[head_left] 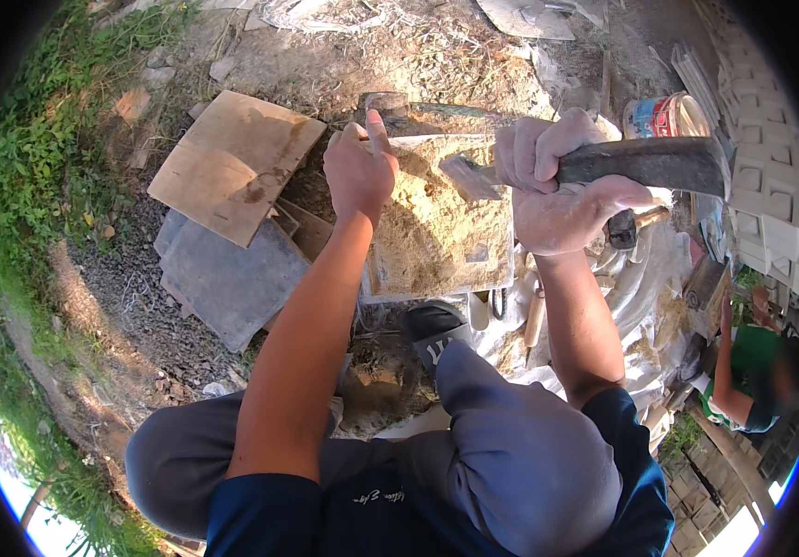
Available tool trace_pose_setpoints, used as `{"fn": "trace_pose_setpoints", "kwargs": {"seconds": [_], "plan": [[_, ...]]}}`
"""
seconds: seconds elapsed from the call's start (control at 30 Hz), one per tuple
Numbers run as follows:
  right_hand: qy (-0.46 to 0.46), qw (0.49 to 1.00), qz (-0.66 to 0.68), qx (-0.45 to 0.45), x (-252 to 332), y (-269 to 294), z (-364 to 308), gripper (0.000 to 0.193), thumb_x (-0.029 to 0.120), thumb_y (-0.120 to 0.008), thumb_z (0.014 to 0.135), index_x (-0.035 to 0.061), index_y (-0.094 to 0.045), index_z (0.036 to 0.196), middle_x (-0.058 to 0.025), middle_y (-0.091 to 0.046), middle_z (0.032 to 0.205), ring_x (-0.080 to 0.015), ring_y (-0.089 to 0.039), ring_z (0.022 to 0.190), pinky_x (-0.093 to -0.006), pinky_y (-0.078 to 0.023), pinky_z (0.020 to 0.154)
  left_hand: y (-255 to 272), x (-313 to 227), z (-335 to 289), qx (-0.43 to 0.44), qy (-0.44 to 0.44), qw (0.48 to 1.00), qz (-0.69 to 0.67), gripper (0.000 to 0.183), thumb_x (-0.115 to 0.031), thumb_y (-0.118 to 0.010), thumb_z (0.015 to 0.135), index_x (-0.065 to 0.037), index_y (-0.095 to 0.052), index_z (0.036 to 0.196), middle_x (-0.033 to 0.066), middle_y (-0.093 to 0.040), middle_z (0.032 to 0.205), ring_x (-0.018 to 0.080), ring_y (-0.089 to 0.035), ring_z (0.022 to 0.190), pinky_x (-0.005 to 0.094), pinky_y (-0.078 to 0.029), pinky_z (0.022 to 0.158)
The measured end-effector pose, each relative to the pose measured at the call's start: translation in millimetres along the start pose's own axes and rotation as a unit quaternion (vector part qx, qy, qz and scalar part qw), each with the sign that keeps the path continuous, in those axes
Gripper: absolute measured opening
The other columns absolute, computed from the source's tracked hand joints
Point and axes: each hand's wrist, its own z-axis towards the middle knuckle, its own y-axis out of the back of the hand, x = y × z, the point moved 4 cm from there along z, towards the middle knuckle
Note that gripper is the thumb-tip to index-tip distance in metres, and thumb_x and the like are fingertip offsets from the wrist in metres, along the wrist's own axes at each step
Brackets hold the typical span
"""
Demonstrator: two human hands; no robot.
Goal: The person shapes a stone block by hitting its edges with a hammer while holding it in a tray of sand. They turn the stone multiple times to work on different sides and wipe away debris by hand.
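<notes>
In front of me lies a square slab or tray of yellow sandy material [441, 218] with a pale rim. My left hand [360, 172] is at its far left corner, fingers curled and thumb stretched forward against a dark metal piece [383, 105]. A narrow bar [455, 110] runs from that piece along the far edge. What the left fingers enclose is hidden. My right hand [557, 186], coated in pale dust, grips a heavy dark metal tool [645, 165] above the slab's right side. A flat grey blade [474, 176] sticks out left of this fist; whether it belongs to the same tool I cannot tell.
Left of the slab, a tan board [237, 162] overlaps grey tiles [227, 278]. A hammer head [622, 229] and a wooden-handled tool [535, 320] lie on white sheeting at the right. Beyond stands a paint bucket [667, 118]. Another person in green [747, 371] is at the far right.
</notes>
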Motion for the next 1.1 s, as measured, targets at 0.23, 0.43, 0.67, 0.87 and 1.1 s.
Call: {"fn": "trace_pose_setpoints", "kwargs": {"seconds": [0.23,0.43,0.67,0.87,1.1], "plan": [[0.008,0.999,0.038,0.030,-4,-8,2,0.069,0.070,-0.042,0.093,0.0031,-0.043,0.076,0.0012,-0.036,0.059,-0.0076,-0.031,0.051,-0.0242,-0.021,0.045,-3,-4,0,-0.055,-0.037,0.998,0.024,0.059,-0.041,-0.045,0.102,0.012,-0.063,0.085,0.0335,-0.062,0.081,0.0483,-0.061,0.080,0.0507,-0.047,0.073],[0.000,0.994,-0.107,-0.006,-16,-7,-4,0.066,0.066,-0.041,0.096,0.0049,-0.040,0.071,0.0025,-0.036,0.059,-0.0081,-0.033,0.050,-0.0254,-0.023,0.044,-8,-2,1,0.007,-0.007,1.000,0.025,0.057,-0.042,-0.045,0.101,0.009,-0.058,0.079,0.0317,-0.059,0.081,0.0481,-0.059,0.082,0.0556,-0.046,0.075],[-0.025,0.999,-0.019,0.015,-26,-3,-10,0.071,0.073,-0.043,0.090,0.0047,-0.040,0.073,0.0021,-0.035,0.060,-0.0071,-0.032,0.052,-0.0240,-0.020,0.045,-3,-3,1,-0.030,-0.037,0.999,0.020,0.054,-0.038,-0.047,0.101,0.010,-0.059,0.081,0.0306,-0.060,0.081,0.0477,-0.059,0.079,0.0530,-0.048,0.074],[0.022,0.999,0.022,0.037,-17,4,-14,0.068,0.069,-0.038,0.096,0.0050,-0.038,0.072,0.0010,-0.038,0.061,-0.0075,-0.028,0.053,-0.0250,-0.022,0.047,-2,-3,2,-0.007,-0.010,1.000,0.026,0.054,-0.038,-0.046,0.101,0.010,-0.060,0.082,0.0306,-0.060,0.083,0.0470,-0.060,0.081,0.0526,-0.048,0.076],[0.007,0.996,0.072,0.043,0,-2,-9,0.070,0.073,-0.034,0.093,0.0072,-0.035,0.071,0.0023,-0.033,0.061,-0.0097,-0.030,0.054,-0.0263,-0.025,0.048,-1,-7,2,-0.012,-0.026,0.999,0.016,0.055,-0.040,-0.046,0.101,0.010,-0.059,0.081,0.0301,-0.060,0.082,0.0469,-0.060,0.082,0.0527,-0.048,0.076]]}}
